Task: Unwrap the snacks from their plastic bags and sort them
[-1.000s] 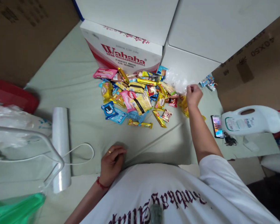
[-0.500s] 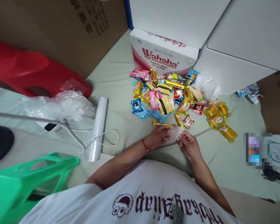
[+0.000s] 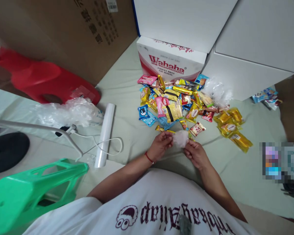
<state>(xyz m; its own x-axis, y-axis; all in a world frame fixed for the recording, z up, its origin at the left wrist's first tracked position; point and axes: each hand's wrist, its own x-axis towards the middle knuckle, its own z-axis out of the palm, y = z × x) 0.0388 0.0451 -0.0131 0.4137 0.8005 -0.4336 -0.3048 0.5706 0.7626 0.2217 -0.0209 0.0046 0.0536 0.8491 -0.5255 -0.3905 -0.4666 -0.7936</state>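
My left hand (image 3: 160,145) and my right hand (image 3: 195,153) are close together in front of me, both pinching a small crumpled clear plastic bag (image 3: 180,138) held between them. Just beyond the bag lies a heap of several wrapped snacks (image 3: 176,104) in yellow, pink and blue wrappers on the pale green cloth (image 3: 127,88). A second bunch of clear bags (image 3: 218,91) rests at the right side of the heap, near a few gold packets (image 3: 231,127).
A white Wahaha carton (image 3: 170,62) and plain white boxes (image 3: 247,42) stand behind the snacks. A roll of plastic film (image 3: 105,133), a white cable, crumpled plastic (image 3: 68,112), a red stool (image 3: 41,81) and a green stool (image 3: 31,189) lie left. A phone (image 3: 274,161) lies right.
One second ago my right hand reached to the clear bags by the boxes while my left rested on the cloth. Both hands now hold one bag near my body, lifted slightly.
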